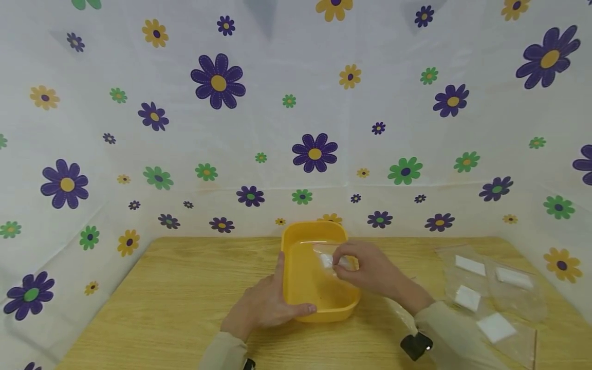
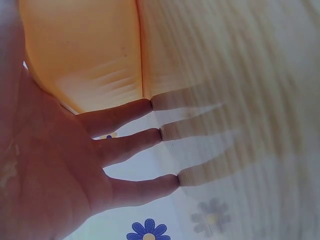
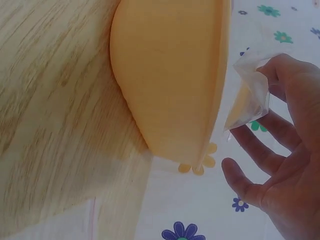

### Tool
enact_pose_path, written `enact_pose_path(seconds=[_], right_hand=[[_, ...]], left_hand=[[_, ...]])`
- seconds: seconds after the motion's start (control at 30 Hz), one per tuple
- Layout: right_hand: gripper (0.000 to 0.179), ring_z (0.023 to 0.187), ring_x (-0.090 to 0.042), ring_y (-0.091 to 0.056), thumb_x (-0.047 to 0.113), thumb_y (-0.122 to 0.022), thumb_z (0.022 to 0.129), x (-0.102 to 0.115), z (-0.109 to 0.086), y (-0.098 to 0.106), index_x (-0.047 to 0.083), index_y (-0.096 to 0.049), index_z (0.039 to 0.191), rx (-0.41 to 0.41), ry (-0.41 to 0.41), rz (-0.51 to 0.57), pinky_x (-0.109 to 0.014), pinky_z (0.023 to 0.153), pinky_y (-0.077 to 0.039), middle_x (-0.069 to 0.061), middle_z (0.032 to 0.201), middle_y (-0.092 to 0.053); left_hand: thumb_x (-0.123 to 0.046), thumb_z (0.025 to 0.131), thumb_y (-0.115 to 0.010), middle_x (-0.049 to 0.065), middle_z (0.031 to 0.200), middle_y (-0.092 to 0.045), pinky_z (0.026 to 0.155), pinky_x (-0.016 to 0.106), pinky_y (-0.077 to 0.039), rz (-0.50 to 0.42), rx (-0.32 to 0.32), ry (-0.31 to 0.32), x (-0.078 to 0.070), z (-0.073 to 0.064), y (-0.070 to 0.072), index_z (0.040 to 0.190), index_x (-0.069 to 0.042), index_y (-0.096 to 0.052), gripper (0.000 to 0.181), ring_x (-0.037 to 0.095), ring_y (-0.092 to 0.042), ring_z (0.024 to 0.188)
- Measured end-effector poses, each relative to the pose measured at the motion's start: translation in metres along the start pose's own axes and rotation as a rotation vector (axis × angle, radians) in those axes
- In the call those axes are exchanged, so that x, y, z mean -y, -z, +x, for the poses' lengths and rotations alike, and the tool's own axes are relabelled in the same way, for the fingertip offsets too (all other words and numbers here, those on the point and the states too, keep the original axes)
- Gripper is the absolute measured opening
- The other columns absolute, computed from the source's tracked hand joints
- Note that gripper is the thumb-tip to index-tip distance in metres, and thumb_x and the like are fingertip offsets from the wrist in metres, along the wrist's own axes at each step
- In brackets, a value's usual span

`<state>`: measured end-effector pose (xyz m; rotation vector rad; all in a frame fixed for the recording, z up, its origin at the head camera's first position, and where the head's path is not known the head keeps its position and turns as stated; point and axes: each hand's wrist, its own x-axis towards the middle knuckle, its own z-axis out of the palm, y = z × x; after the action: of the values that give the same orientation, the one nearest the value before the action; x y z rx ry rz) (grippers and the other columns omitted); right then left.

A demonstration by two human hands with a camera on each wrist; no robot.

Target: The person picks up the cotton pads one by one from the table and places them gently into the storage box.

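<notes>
Over the yellow plastic tub (image 1: 299,280), my right hand (image 1: 370,270) pinches a small clear plastic bag (image 1: 325,259) between thumb and fingertips. Something whitish shows inside this crumpled bag, also seen in the right wrist view, where it hangs above the tub's rim. My left hand (image 1: 263,306) lies against the tub's left side, its thumb on the near edge. In the left wrist view its fingers are straight and spread, with their tips on the table beside the tub. The tub's floor is partly hidden by the right hand and bag.
Several clear zip bags with white rectangular pieces lie at the right of the wooden table (image 1: 185,288), one of them a bag (image 1: 496,327) near the front. Part of another clear plastic piece shows under my right forearm. A flower-printed sheet (image 1: 268,118) surrounds the table's back and sides.
</notes>
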<state>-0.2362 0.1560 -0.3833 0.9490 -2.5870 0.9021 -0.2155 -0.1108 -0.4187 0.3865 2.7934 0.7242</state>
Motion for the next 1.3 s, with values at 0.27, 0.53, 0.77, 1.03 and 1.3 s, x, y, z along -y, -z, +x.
enact_pose_path(seconds=[0.27, 0.53, 0.77, 1.03, 1.3], right_hand=[[0.010, 0.084, -0.011, -0.059, 0.015, -0.076, 0.090, 0.000, 0.003, -0.015, 0.024, -0.071, 0.090, 0.040, -0.094, -0.045, -0.033, 0.084, -0.058, 0.011, 0.093, -0.070], [0.010, 0.076, -0.011, -0.057, 0.017, -0.077, 0.088, -0.004, 0.001, -0.024, 0.024, -0.071, 0.088, 0.008, -0.075, -0.129, -0.024, 0.074, -0.051, 0.009, 0.092, -0.072], [0.008, 0.078, -0.016, -0.062, 0.020, -0.080, 0.086, -0.006, 0.000, -0.026, 0.022, -0.073, 0.090, 0.007, -0.058, -0.176, -0.027, 0.075, -0.052, 0.005, 0.094, -0.074], [0.011, 0.092, -0.019, -0.068, 0.025, -0.080, 0.088, -0.005, -0.005, -0.022, 0.022, -0.076, 0.098, 0.028, -0.125, -0.195, -0.038, 0.085, -0.058, 0.006, 0.101, -0.075], [0.018, 0.107, -0.019, -0.069, 0.029, -0.081, 0.089, -0.009, -0.016, -0.014, 0.022, -0.077, 0.105, -0.041, -0.024, -0.194, -0.044, 0.093, -0.060, 0.003, 0.114, -0.075]], left_hand=[[-0.086, 0.074, -0.064, 0.019, 0.144, -0.059, 0.099, 0.053, -0.054, -0.007, 0.006, 0.009, 0.000, 0.002, 0.000, 0.165, -0.016, 0.011, 0.137, 0.027, -0.065, 0.112], [-0.086, 0.074, -0.064, 0.020, 0.145, -0.058, 0.099, 0.055, -0.054, -0.006, 0.006, 0.012, 0.001, 0.003, -0.002, 0.165, -0.017, 0.011, 0.137, 0.027, -0.064, 0.111], [-0.087, 0.074, -0.064, 0.021, 0.149, -0.055, 0.101, 0.057, -0.052, -0.013, 0.007, 0.016, 0.000, 0.002, -0.001, 0.165, -0.016, 0.012, 0.137, 0.033, -0.063, 0.121], [-0.085, 0.074, -0.065, 0.022, 0.152, -0.052, 0.102, 0.058, -0.052, -0.010, -0.004, 0.015, -0.002, -0.001, 0.000, 0.165, -0.015, 0.011, 0.138, 0.038, -0.062, 0.127], [-0.085, 0.074, -0.065, 0.023, 0.152, -0.052, 0.103, 0.058, -0.052, -0.009, -0.005, 0.010, -0.002, -0.003, 0.000, 0.165, -0.014, 0.011, 0.138, 0.039, -0.061, 0.128]])
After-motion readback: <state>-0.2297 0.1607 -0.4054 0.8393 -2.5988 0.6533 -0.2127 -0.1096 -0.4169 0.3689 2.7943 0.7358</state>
